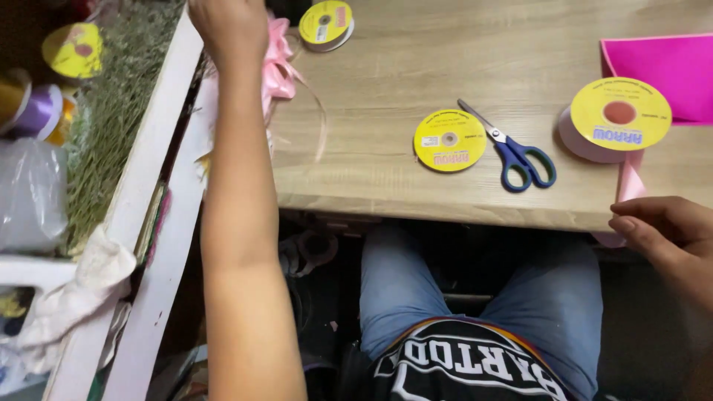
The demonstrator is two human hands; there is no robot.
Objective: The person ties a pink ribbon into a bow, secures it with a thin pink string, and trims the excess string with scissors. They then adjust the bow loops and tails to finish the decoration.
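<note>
A: Left hand [226,26] is stretched far out to the table's far left corner, right at the pink bow [278,63]. The top edge of the view cuts the fingers off, so I cannot tell how far they are closed or whether they grip the bow.

B: And the right hand [661,230]?

A: Near edge, right side. Fingers curled loosely, thumb pressed toward them, pinching the free end of the pink ribbon [630,186], or so it looks. That strip runs down from the big spool [613,119] just beyond it, so the end hangs over the table [371,134] edge, handy for pulling more off the roll.

B: What sits between the hands?

A: A flat yellow spool [449,139] in the middle, lying on its side. Blue scissors [512,152] just right of it, blades shut, tips pointing far-left, handles toward the person, an easy grab, I would judge. Another yellow spool [327,24] far back, beside the bow. A pink sheet [665,70] lies at the far right, behind the big spool.

B: Off the table?

A: A white shelf [148,163] on the left, holding dried grass [111,119].
</note>
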